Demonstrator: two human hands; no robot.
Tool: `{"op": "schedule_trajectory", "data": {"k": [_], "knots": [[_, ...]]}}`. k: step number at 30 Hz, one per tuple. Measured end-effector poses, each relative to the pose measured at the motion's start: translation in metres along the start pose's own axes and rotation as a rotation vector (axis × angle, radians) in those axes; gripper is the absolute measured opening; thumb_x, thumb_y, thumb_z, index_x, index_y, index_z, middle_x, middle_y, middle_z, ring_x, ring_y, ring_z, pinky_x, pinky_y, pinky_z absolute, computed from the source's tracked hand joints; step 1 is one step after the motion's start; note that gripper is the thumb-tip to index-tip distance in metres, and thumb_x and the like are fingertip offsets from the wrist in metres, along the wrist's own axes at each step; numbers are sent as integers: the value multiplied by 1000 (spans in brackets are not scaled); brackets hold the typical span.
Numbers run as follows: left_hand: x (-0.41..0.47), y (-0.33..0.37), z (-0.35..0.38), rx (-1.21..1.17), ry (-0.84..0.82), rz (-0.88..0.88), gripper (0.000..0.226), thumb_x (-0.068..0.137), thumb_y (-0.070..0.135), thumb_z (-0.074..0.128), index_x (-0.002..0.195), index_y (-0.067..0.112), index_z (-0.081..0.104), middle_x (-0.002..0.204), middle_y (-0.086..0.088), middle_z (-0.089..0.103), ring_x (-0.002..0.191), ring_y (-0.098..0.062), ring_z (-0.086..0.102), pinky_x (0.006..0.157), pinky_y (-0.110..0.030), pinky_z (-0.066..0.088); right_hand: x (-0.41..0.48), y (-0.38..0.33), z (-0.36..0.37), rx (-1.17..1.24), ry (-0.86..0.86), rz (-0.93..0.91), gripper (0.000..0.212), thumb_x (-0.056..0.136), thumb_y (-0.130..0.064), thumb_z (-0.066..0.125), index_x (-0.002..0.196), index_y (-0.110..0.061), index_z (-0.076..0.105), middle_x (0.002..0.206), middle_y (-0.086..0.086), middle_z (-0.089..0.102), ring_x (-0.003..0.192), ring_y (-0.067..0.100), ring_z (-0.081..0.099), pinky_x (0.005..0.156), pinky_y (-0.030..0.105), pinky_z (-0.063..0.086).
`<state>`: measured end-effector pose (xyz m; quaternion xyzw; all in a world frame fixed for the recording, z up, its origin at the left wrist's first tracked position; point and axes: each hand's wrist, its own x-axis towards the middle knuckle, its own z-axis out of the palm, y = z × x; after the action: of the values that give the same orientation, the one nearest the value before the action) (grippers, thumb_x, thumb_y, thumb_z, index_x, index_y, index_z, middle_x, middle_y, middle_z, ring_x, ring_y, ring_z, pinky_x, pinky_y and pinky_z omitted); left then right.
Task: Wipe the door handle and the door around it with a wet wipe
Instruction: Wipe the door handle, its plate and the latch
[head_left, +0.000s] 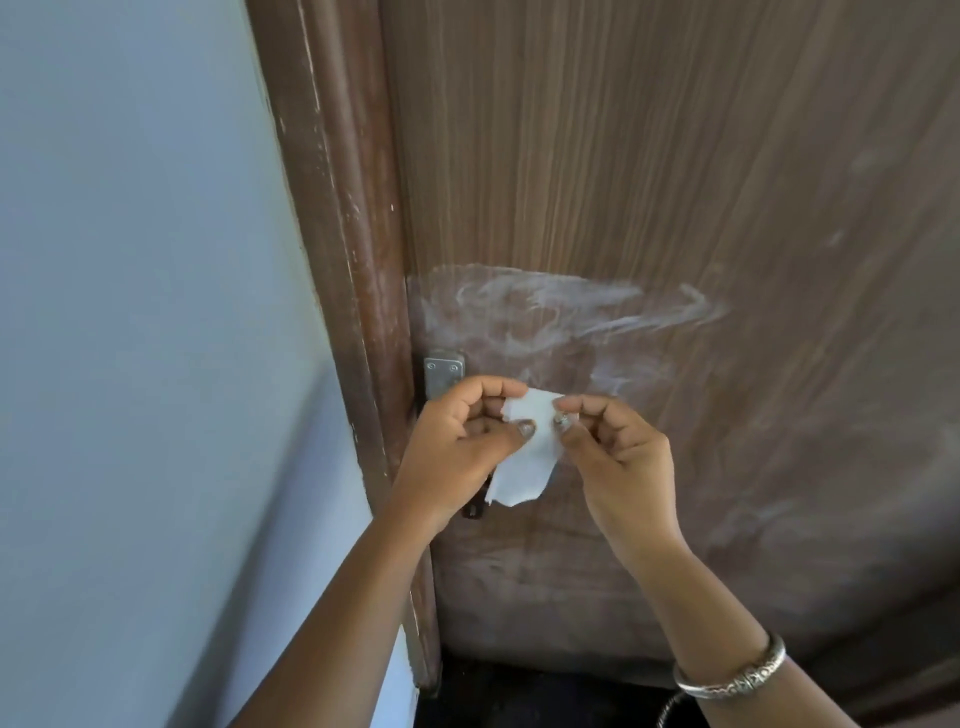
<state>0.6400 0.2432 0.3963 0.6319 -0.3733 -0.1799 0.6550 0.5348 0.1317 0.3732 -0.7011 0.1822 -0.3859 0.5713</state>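
Observation:
A white wet wipe (527, 457) hangs between my two hands in front of the brown wooden door (675, 182). My left hand (462, 441) pinches its upper left edge with thumb and fingers. My right hand (613, 447) pinches its upper right edge. The metal plate of the door handle (443, 371) shows just above my left hand; the rest of the handle is hidden behind my hands and the wipe. Whitish wet streaks (561, 306) cover the door above the handle.
A brown door frame (343, 234) runs down the left side of the door, with a pale blue wall (130, 312) beside it. A dark floor (519, 696) lies below the door. My right wrist wears a silver bangle (732, 675).

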Motion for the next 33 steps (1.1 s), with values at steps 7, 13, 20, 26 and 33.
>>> {"op": "schedule_trajectory", "data": {"k": [7,13,20,26,33], "knots": [[-1,-3,-7,54,47,8,47,71,-2,74,95,35,59,95,1,67,83,-5,67,67,-20,56,6,6,5,35,-160,59,49,76,0,72,107,-37,63,95,-6,70,83,13,67,73,31,57],[3,-7,-9,344,107,184,16,78,12,70,92,20,67,93,4,58,72,0,56,63,-9,45,13,4,7,5,-171,30,33,82,-12,68,93,-43,69,81,6,69,73,26,65,68,49,57],[4,-12,-9,254,113,111,19,78,37,58,94,36,48,88,10,63,82,-5,64,59,-23,56,21,6,13,-188,-154,-81,13,85,-20,64,91,-31,67,91,-12,59,73,3,60,57,29,57],[4,-17,-18,138,37,88,26,81,20,67,97,37,54,93,8,65,85,-13,64,66,-35,59,24,10,20,-121,-155,-126,26,87,-12,62,96,-36,56,52,-15,52,45,2,46,43,12,38],[6,-25,-26,132,67,6,51,72,13,76,104,46,55,95,35,64,94,5,61,69,-14,51,28,12,26,2,-241,25,31,80,-18,70,99,-41,65,81,-10,69,69,7,65,58,20,54]]}}
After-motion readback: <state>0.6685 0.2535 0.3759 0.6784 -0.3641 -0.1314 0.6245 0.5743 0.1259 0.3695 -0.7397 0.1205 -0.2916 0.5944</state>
